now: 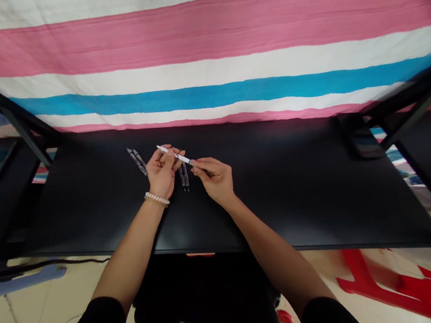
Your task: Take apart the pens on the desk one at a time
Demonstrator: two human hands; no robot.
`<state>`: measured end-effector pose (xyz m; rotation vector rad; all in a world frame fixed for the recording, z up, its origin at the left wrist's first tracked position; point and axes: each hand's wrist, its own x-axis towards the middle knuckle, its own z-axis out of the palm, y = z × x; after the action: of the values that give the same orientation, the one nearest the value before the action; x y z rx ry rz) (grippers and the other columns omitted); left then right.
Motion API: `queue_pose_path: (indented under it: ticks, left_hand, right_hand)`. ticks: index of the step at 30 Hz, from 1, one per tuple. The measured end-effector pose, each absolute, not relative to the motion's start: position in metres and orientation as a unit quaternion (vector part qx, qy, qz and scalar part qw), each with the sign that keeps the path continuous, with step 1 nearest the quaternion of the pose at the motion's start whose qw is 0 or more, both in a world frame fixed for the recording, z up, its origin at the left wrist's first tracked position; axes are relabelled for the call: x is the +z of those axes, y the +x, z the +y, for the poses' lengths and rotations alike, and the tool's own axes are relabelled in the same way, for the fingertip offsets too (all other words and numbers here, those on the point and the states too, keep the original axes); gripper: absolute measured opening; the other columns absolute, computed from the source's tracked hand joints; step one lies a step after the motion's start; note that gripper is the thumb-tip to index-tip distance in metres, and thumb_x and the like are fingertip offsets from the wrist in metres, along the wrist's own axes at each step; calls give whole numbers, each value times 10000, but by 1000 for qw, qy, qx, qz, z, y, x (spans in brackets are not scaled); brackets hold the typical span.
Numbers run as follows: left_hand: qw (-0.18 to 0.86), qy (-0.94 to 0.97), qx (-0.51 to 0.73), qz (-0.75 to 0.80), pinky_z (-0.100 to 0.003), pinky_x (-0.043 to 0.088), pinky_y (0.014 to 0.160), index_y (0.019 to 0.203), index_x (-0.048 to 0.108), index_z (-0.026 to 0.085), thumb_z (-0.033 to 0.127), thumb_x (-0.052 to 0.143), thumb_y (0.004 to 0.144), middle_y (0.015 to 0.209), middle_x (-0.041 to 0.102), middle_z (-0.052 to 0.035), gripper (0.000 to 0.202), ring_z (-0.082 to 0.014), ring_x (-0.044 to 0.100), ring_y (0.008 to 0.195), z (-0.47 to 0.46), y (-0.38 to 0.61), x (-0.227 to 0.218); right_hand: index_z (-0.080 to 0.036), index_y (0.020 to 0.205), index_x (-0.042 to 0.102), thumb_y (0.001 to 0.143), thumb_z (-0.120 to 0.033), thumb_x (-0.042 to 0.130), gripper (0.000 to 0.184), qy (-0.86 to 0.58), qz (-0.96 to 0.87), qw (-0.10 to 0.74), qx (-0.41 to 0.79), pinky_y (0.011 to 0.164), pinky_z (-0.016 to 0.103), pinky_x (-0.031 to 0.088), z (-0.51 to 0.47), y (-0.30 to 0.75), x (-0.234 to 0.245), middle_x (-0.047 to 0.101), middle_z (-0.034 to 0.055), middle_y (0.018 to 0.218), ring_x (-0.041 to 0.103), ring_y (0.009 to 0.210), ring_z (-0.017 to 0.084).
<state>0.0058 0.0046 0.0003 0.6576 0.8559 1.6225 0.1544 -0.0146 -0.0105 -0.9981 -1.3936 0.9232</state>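
A slim white pen (183, 159) is held above the black table, slanting down to the right. My left hand (161, 173), palm up, has thumb and fingers closed on its upper part. My right hand (217, 179) pinches the lower end, which has a dark section; its very tip is hidden by the fingers. Beside my left wrist, two grey patterned pens (137, 161) lie on the table. More grey pens of the same look (184, 178) lie between my hands, tips toward me, partly covered by my left fingers.
The black table (302, 187) stretches to both sides. A dark phone (363, 136) lies at its right end, near a black metal frame (408, 88). Behind hangs a striped cloth (198, 31). A red plastic stool (406, 284) stands on the floor at lower right.
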Motion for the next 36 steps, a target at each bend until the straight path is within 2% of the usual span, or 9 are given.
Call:
queue_pose_path:
  ticks: [2,6,9,13,16,20,26,31,36]
  left_hand:
    - [567,270,691,359,-394,602,941,967,679,191,312,867,756,900,735,-24,307,-190,756,904,5,5,0]
    - [572,263,695,349,-402,584,975,968,676,192,302,857,773,925,741,-27,288,-186,756,918,6,4,-1]
    - [573,258,692,355,-402,571,994,972,667,198,310,856,775,920,746,-21,296,-179,753,920,6,4,0]
    - [576,257,693,348,-396,586,964,959,664,198,314,872,754,911,748,-20,313,-185,753,922,6,4,0]
    - [577,252,696,346,-389,590,955,951,663,199,310,867,760,907,747,-16,301,-182,753,917,7,4,0]
    - [570,253,690,367,-389,577,973,972,656,210,304,826,808,931,750,-23,255,-177,748,932,7,3,-2]
    - [544,247,704,385,-358,575,959,1078,670,227,327,805,828,1010,757,-50,302,-192,738,1012,13,-8,-9]
    - [497,231,734,402,-336,566,967,1071,678,228,348,811,817,1047,756,-63,311,-204,717,1096,21,-24,-16]
    - [502,228,734,397,-322,576,942,1054,681,231,343,839,784,1003,765,-49,334,-191,739,1026,19,-19,-14]
  right_hand:
    - [-265,985,782,839,-417,750,214,-419,-588,563,402,785,356,638,-14,156,-9,734,56,1051,727,852,174]
    - [-247,997,764,886,-436,691,231,-432,-551,549,457,626,321,615,-14,156,-11,708,40,867,682,663,145]
    - [-252,939,759,817,-380,768,176,-421,-570,567,420,779,347,620,-14,155,-12,704,56,1013,703,887,180]
    - [-248,966,751,869,-394,710,180,-425,-547,570,442,765,340,618,-14,155,-11,696,42,922,692,848,167]
    - [-253,909,763,792,-381,794,176,-410,-555,579,434,847,350,611,-15,155,-9,689,57,1081,691,956,179]
    - [-241,1036,752,855,-460,720,286,-436,-508,544,505,594,294,597,-16,153,-8,700,22,812,654,636,131]
    - [-246,915,781,843,-365,739,145,-441,-558,577,401,675,308,599,-20,156,-6,709,40,915,679,761,149]
    - [-235,927,768,866,-363,719,150,-447,-558,571,404,626,305,604,-21,161,-2,717,24,847,672,644,133]
    - [-230,916,753,863,-387,724,169,-452,-546,576,407,616,306,620,-21,160,0,709,18,811,680,632,138]
